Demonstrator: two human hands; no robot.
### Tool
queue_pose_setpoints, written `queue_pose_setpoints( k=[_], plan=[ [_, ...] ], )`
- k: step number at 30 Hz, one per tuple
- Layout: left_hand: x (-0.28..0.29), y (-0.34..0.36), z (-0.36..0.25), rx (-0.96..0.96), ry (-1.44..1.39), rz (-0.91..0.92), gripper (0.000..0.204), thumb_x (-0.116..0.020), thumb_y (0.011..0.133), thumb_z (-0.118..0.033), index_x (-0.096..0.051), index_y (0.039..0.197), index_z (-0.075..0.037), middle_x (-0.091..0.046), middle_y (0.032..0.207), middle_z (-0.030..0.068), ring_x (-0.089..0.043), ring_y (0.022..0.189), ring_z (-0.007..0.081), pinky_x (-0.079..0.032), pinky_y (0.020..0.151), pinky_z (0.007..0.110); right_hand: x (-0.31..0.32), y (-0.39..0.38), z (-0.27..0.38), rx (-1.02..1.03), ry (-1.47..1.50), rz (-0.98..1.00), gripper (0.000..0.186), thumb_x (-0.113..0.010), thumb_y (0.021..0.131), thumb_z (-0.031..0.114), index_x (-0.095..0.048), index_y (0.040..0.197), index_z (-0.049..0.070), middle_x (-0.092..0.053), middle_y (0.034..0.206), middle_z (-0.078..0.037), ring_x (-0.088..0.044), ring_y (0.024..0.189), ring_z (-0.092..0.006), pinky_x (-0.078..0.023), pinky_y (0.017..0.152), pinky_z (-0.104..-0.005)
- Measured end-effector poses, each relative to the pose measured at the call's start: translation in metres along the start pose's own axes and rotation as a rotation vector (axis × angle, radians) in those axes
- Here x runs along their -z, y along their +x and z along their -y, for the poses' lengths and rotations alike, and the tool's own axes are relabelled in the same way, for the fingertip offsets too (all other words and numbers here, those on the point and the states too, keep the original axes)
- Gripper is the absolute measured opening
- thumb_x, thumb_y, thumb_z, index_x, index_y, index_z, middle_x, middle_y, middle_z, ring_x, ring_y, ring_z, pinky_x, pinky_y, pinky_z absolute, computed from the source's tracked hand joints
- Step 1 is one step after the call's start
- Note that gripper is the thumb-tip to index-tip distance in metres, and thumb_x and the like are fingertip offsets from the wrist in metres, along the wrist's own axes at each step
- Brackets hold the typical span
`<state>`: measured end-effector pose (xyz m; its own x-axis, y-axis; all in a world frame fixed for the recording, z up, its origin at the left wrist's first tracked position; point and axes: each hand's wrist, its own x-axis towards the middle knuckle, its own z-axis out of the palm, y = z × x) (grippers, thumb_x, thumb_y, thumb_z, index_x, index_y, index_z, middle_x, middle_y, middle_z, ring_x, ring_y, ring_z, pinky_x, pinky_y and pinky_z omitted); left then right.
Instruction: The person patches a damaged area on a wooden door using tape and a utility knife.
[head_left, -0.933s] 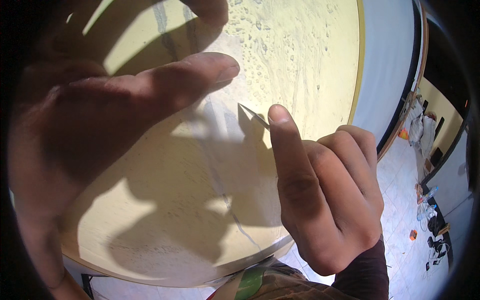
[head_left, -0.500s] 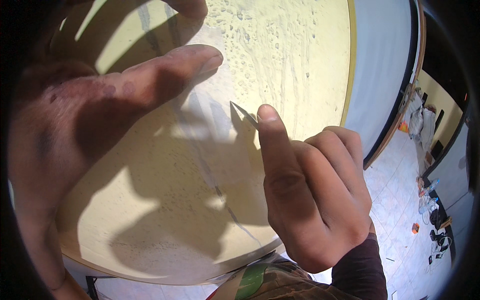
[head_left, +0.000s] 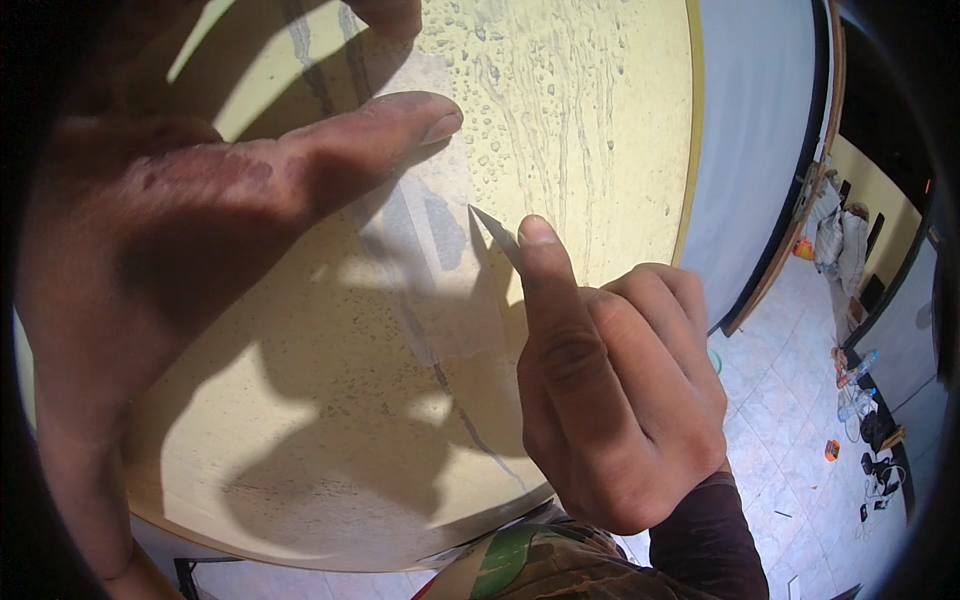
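Note:
My left hand is spread over a pale yellow board at the left, thumb and fingertip apart with nothing held; whether it presses on the surface I cannot tell. A translucent rectangular patch, with a greyish irregular shape inside, lies on the board below the thumb. My right hand grips a narrow metal blade, index finger extended along it, its tip at the patch's right edge. The handle is hidden by the fingers. Streaks and blistered marks run over the board, partly under hand shadows.
Beside the board at right is a pale blue-grey panel. Beyond, the tiled floor holds white bundles, plastic bottles, dark tools with cables and a small orange object. Patterned clothing shows at the bottom.
The view has shifted slightly, so the board appears further left. My right hand and blade sit a little lower and left in the picture, the tip still by the patch's edge.

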<state>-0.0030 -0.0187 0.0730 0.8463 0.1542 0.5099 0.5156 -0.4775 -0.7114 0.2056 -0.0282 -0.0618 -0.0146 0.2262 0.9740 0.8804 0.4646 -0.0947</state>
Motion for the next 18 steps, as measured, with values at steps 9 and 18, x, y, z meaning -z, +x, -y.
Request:
queue_pose_setpoints(
  k=[9, 18],
  plan=[
    [-0.003, -0.003, -0.004, -0.013, -0.019, 0.004, 0.028, -0.07, 0.093, -0.008, -0.077, 0.119, -0.002, -0.071, 0.131, 0.0236, -0.061, 0.134, 0.0389, -0.048, 0.115, 0.049, -0.004, -0.009, -0.001, -0.119, 0.024, -0.003, 0.042, -0.069, 0.073, -0.014, -0.069, 0.115, -0.011, -0.06, 0.075, -0.016, -0.059, 0.067, -0.0307, -0.051, 0.069, -0.0434],
    [-0.01, -0.01, -0.008, 0.002, -0.049, -0.014, 0.028, -0.069, 0.094, -0.009, -0.077, 0.119, -0.001, -0.071, 0.131, 0.0239, -0.061, 0.134, 0.0391, -0.048, 0.115, 0.05, -0.004, -0.018, -0.002, -0.238, 0.052, -0.016, 0.034, -0.068, 0.076, -0.012, -0.069, 0.11, -0.011, -0.061, 0.074, -0.019, -0.06, 0.068, -0.0341, -0.052, 0.069, -0.0454]
  ],
)
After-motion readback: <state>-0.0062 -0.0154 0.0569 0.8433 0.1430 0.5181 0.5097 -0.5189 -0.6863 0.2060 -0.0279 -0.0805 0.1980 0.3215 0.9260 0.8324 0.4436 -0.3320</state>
